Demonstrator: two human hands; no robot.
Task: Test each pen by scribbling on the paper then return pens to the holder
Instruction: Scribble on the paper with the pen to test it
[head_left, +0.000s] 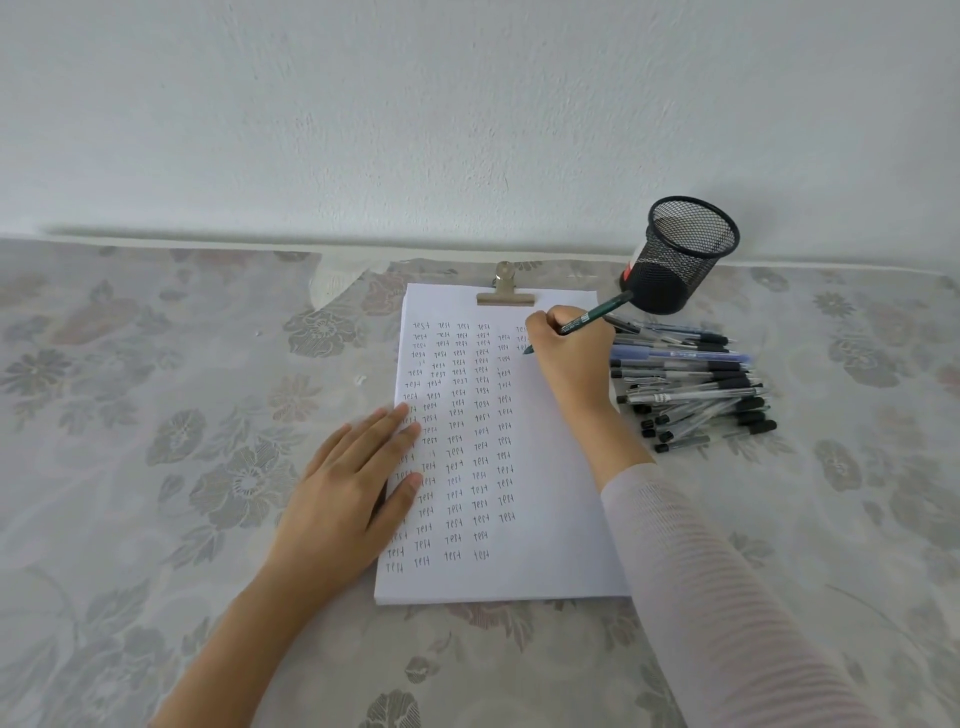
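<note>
Your right hand (571, 353) fingers pinch a dark green pen (597, 316).
Tip apparently touches the paper (550, 519); left hand (348, 493) fingers together, flat.

Plain white wall (415, 114), lightly textured, fills the far half. Table (156, 415) abuts it, covered in grey floral cloth. Light soft, even; narrow shadow along the wall-table junction.
</note>
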